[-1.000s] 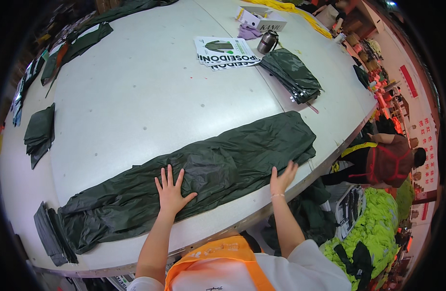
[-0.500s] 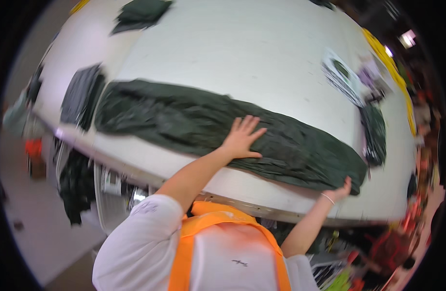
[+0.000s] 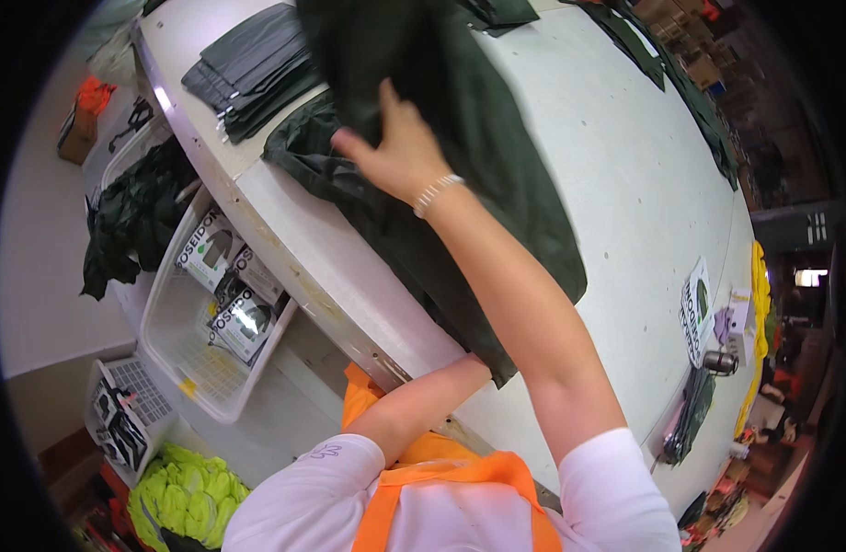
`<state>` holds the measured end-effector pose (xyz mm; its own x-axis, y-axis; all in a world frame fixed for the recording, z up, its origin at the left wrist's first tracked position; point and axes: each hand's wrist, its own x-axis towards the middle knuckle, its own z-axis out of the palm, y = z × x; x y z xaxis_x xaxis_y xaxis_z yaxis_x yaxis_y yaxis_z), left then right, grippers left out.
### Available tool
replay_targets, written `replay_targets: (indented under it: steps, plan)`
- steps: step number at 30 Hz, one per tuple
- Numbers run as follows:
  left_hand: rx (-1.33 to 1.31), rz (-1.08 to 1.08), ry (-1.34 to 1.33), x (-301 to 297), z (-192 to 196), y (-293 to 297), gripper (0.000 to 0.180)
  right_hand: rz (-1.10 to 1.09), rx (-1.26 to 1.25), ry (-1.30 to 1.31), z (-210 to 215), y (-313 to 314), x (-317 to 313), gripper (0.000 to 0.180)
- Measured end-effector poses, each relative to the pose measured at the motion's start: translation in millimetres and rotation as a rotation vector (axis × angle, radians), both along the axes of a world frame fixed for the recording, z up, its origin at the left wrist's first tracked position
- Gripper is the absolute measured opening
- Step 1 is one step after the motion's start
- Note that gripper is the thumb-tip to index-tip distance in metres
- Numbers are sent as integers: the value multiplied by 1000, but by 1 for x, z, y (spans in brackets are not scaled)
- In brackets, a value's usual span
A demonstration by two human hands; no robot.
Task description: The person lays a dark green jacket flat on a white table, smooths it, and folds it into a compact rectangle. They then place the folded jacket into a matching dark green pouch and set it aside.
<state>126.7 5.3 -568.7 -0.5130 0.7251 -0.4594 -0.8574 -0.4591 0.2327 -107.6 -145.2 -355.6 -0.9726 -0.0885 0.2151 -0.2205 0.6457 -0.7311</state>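
In the head view, the left hand is hidden by one green cloth (image 3: 520,193), its grip untold; the cloth is laid near the desk's (image 3: 625,175) edge. Over it, one right hand (image 3: 397,152) is spread wide, grip loose. One stack (image 3: 257,64) is seen beyond; open room, rightward.

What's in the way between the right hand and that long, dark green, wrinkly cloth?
Nothing visible stands between the right hand and the long, dark green, wrinkly cloth: the blurred fingers show in front of it, though I can't tell whether they touch. The left hand is hidden.
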Motion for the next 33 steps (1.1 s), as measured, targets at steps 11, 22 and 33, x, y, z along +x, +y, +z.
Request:
replay_targets:
  steps: [11,22,33]
  plan:
    - [135,-21,-196,-9,-10,-46,43,-369,-140,-187,-88,288,148,33]
    - [247,-119,-441,49,22,-49,46,-568,-731,-207,-105,295,383,21]
    - [68,-541,-138,76,34,-127,48,-799,-105,-223,-139,326,412,23]
